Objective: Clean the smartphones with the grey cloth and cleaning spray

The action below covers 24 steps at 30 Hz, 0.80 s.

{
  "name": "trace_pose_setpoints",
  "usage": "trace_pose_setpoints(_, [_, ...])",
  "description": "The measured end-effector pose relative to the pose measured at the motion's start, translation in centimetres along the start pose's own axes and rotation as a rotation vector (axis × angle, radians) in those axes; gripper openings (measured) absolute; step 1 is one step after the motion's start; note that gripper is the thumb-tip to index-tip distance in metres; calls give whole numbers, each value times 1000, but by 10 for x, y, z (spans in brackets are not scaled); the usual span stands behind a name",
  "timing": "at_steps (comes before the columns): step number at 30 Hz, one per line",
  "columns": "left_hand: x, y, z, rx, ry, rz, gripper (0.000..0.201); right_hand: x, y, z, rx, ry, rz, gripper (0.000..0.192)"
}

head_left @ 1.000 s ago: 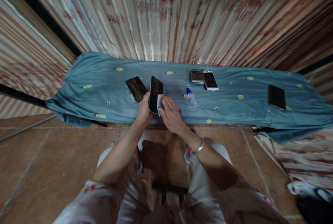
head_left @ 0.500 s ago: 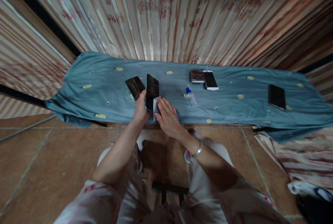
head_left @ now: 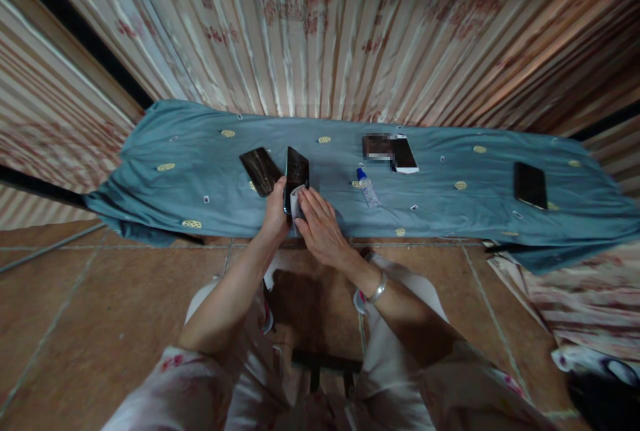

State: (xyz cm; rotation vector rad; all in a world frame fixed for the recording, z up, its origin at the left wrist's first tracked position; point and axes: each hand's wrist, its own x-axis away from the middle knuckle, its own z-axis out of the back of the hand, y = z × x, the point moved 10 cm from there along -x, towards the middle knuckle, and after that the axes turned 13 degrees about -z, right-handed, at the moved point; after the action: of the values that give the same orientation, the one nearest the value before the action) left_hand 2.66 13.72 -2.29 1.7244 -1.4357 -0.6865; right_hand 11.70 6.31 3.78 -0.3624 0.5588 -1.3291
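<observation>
I see my left hand point(head_left: 277, 212) gripping the phone point(head_left: 296, 176) tilted up over the table's point(head_left: 450, 217) near edge, so my right hand point(head_left: 320, 229) can press the wipe point(head_left: 296, 202) flat against its screen.

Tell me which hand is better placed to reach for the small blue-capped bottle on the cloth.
Right. The right hand lies on the bottle's side, nearer to it, holding only a white wipe. The left hand grips the dark phone, farther away.
</observation>
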Motion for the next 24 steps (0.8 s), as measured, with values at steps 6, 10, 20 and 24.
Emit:
trace_pose_setpoints(6, [7, -1, -3, -9, 38, -6, 34, -4, 6, 2, -14, 10, -15, 55])
trace_pose_setpoints(10, [10, -4, -6, -18, -4, -4, 34, -8, 11, 5, -18, 12, -19, 56])
trace_pose_setpoints(20, [16, -10, -9, -68, -26, 7, 28, -18, 26, 9, -20, 43, -76, 56])
trace_pose_setpoints(24, [21, -14, -12, -47, -56, 33, 28, -21, 31, 12, -23, 42, -105, 58])
